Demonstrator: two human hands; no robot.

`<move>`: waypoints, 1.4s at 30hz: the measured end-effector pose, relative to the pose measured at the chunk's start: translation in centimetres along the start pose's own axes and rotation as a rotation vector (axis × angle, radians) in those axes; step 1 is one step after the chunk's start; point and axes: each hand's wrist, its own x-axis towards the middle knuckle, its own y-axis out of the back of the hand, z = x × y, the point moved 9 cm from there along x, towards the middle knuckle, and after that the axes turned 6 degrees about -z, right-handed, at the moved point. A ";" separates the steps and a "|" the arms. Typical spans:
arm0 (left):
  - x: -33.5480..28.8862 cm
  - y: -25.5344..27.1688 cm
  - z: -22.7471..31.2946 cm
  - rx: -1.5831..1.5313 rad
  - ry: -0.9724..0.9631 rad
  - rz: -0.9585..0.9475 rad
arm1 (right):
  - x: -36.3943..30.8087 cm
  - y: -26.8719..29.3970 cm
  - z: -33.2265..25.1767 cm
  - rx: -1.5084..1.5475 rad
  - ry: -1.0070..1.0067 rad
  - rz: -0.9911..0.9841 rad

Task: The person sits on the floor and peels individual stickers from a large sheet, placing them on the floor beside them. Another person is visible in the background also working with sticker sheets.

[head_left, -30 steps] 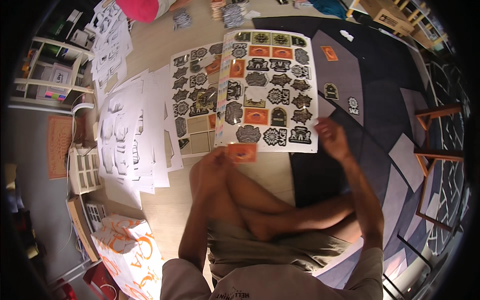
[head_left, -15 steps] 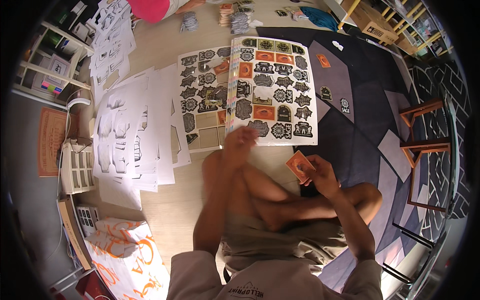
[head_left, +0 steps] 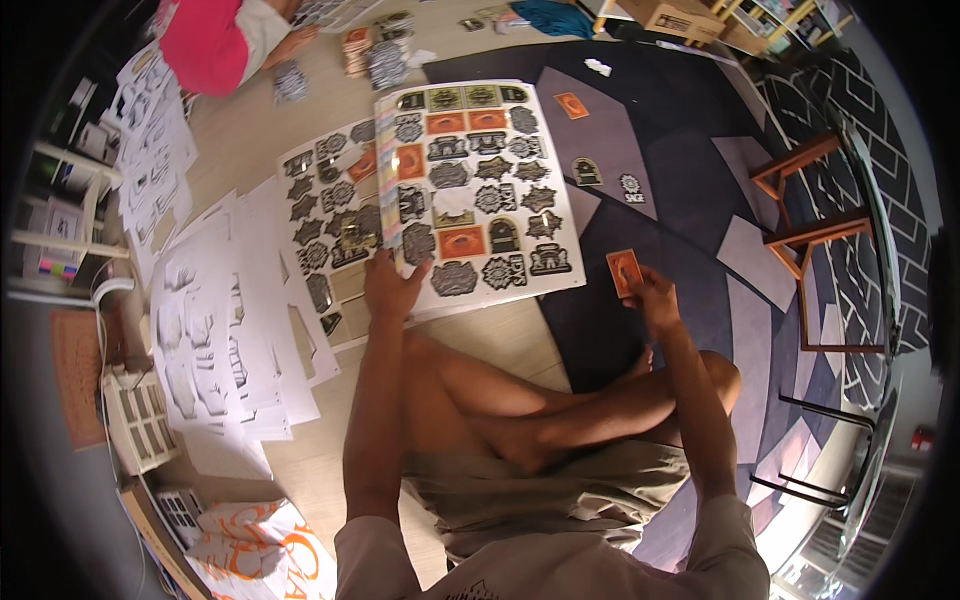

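Note:
My right hand (head_left: 655,298) holds up an orange rectangular sticker (head_left: 623,272) with a dark design in its middle, pinched at its lower right side above the dark carpet. My left hand (head_left: 393,288) is at the near left corner of a thick stack of sticker sheets (head_left: 555,205). Its thumb lies apart from the fingers, over the sheet's edge. The top sheet carries rows of black-and-white, orange and green stickers. A second sticker sheet (head_left: 318,178) lies to the left, partly under the stack, with bare backing where stickers have come off.
Loose stickers lie on the carpet: an orange one (head_left: 571,105), an arched one (head_left: 586,172) and a black-and-white one (head_left: 630,188). White cut-out sheets (head_left: 235,330) spread along the left. Sticker piles (head_left: 388,65) stand at the back, near another person (head_left: 205,45). Wooden stools (head_left: 815,240) are at right.
My left hand has come down onto the stack's near left corner. My right hand has lifted the orange sticker a little farther forward. The whole view has turned and shifted.

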 end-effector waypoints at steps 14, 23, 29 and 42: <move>-0.9 0.7 -0.2 -0.149 -0.068 0.114 | 6.8 -4.1 -3.7 -0.786 0.424 0.260; 0.4 1.5 -2.6 -0.380 0.106 0.120 | 4.7 -12.3 -2.2 -0.822 0.519 0.127; 0.9 2.1 -2.5 -0.409 0.032 0.195 | 4.1 -12.6 -2.2 -0.817 0.703 0.152; -1.1 4.9 -7.8 -1.004 0.200 0.391 | 3.7 -12.4 -2.4 -0.775 0.696 0.178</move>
